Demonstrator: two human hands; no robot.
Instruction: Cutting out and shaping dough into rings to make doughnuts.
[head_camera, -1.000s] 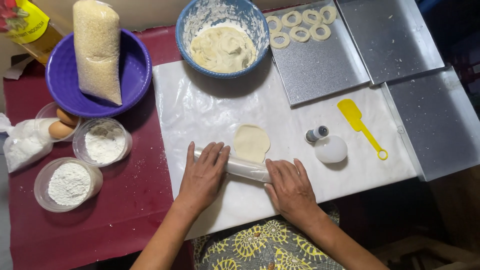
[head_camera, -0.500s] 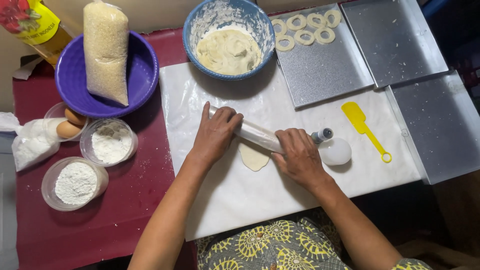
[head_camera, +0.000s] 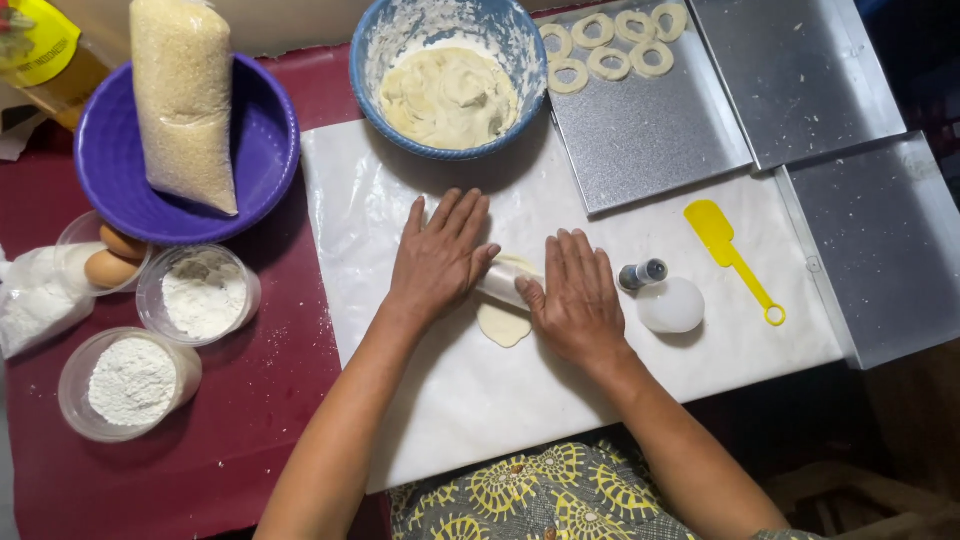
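Roller (head_camera: 505, 283): axis left-right, under both palms.
Dough (head_camera: 503, 325): beneath roller, toward body.
Left hand (head_camera: 440, 262): flat, fingers together.
Right hand (head_camera: 575, 297): flat, fingers together.

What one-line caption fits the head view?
Both hands, left hand and right hand, press a rolling pin over flattened dough.

Both hands (head_camera: 505, 275) hide most of the roller (head_camera: 503, 283) and dough piece (head_camera: 503, 325).

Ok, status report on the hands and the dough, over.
Both hands flat: left hand, right hand, palms on the roller. Dough piece under it on the white sheet. Small bottle close beside right hand.
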